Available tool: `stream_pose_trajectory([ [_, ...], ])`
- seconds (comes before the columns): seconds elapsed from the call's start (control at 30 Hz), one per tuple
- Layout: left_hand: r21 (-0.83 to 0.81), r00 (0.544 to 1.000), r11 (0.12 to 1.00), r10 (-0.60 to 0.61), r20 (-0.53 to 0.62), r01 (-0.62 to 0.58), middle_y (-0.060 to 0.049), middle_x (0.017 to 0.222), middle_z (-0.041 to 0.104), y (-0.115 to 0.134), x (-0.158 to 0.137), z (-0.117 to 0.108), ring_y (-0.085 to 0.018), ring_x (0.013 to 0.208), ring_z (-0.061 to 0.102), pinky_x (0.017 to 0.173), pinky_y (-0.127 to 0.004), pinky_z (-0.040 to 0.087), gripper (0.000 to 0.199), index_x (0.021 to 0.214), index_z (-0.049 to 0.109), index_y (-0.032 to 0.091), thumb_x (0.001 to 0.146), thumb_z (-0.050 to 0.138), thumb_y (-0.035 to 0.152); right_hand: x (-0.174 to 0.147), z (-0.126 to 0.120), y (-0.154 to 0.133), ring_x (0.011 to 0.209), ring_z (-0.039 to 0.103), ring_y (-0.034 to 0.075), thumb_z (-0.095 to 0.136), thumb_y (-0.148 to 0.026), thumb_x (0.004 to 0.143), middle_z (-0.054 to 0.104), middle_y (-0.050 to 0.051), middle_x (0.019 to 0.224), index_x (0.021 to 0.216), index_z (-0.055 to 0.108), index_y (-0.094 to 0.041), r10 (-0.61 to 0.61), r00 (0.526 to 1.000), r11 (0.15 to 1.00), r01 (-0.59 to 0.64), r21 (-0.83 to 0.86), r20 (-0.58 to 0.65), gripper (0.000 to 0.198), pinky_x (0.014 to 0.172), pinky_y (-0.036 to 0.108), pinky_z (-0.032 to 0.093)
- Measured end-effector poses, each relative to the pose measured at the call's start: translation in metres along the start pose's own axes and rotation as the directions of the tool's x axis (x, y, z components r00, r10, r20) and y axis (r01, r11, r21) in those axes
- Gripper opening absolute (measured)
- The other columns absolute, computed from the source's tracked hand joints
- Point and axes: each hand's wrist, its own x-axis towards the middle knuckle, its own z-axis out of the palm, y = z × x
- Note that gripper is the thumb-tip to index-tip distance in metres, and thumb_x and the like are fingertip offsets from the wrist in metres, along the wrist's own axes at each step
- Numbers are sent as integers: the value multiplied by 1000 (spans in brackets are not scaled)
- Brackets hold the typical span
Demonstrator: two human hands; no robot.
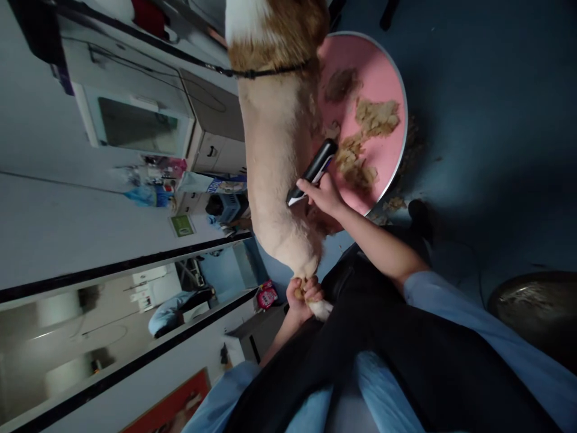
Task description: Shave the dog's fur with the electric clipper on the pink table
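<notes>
A dog with a closely clipped, pale body and longer brown and white fur at the neck stands on a round pink table. In my right hand is a black hair clipper, its lower end against the dog's side near the hip. My left hand is wrapped round what looks like the dog's hind leg, with a white furry end showing past the fingers. A black strap circles the dog's neck. Clumps of cut fur lie on the tabletop.
The view is turned sideways. More fur lies on the blue floor beside the table. Cabinets, a blue pet carrier and a pink package are on the left. A person in blue shows beyond a window or mirror.
</notes>
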Motion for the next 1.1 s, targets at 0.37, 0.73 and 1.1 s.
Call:
stream_pose_trajectory([
  [0.37, 88, 976, 995, 33, 215, -53, 9, 46, 8, 3, 12, -21, -3, 43, 10, 45, -20, 22, 68, 56, 19, 20, 67, 79, 51, -21, -9, -5, 46, 48, 9, 79, -62, 80, 49, -6, 54, 75, 55, -22, 47, 999, 998, -47, -46, 19, 47, 42, 23, 41],
  [0.73, 104, 960, 991, 48, 277, -80, 9, 48, 11, -1, 20, -30, -4, 44, 11, 46, -23, 19, 61, 57, 22, 21, 70, 75, 49, -34, 6, -18, 43, 48, 11, 71, -76, 79, 48, -5, 46, 61, 46, -24, -60, 996, 983, 48, -178, -64, 60, 44, 25, 41],
  [1.1, 88, 970, 996, 5, 244, -28, 9, 48, 14, -9, 23, -40, -4, 44, 12, 45, -22, 23, 61, 54, 22, 22, 65, 76, 46, -45, -8, -8, 43, 46, 12, 72, -82, 73, 45, -7, 48, 70, 44, -26, -2, 996, 979, -17, -203, -93, 62, 41, 26, 40],
])
